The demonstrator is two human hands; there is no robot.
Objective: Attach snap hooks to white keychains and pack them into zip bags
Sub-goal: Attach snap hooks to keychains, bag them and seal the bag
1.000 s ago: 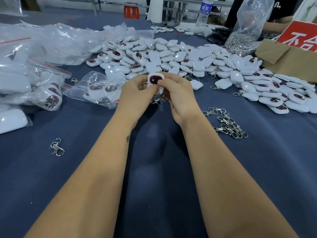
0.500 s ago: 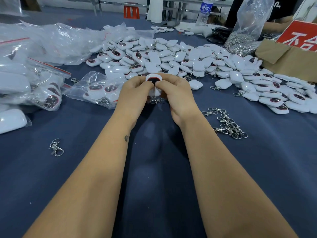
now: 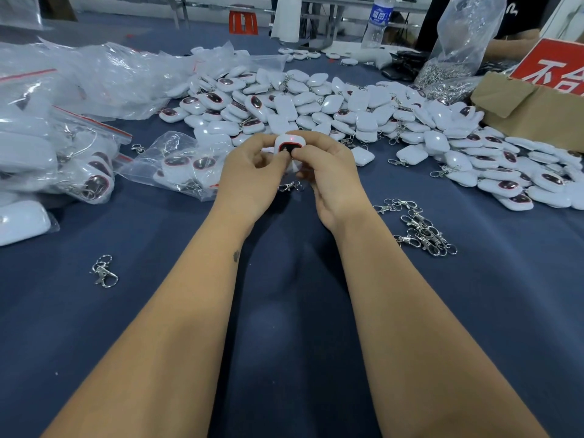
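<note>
White keychain [image 3: 289, 146] pinched between fingers of left hand [image 3: 249, 172] and right hand [image 3: 328, 175].

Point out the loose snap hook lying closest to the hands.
The snap hook on the blue cloth just below the held keychain, between the left hand and right hand. The cluster of hooks lies farther right, the lone pair far left.

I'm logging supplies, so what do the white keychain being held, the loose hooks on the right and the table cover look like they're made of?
White keychain: likely glossy moulded plastic, with a smooth shine and a dark, red-rimmed window; both hands hold it.
Snap hooks: probably plated metal, silvery with bright glints.
Table cover: seemingly matte navy cloth, softly creased, no glare.
</note>
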